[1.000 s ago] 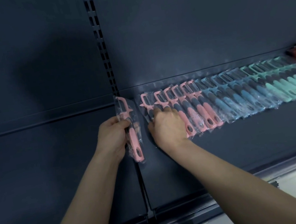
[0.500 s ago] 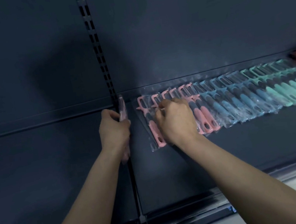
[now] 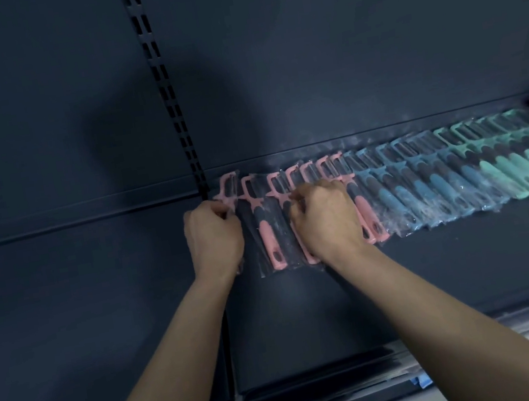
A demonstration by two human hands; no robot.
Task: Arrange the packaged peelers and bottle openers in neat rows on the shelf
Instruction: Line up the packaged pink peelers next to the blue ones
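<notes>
A dark shelf (image 3: 407,281) is lined with a row of packaged peelers (image 3: 427,185), stretched rightward from the right hand (image 3: 326,216), by whose curled fingers a pink packet (image 3: 279,194) is pinched. The endmost pink peeler (image 3: 229,188) is gripped in the curled left hand (image 3: 215,237).

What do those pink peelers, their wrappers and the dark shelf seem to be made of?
The pink peelers look like moulded plastic, matte pink with a dark, perhaps rubbery grip band. The wrappers seem thin clear plastic film: glossy crinkles catch light. The shelf is probably painted sheet metal, smooth, dark and matte, beside a slotted upright.
</notes>
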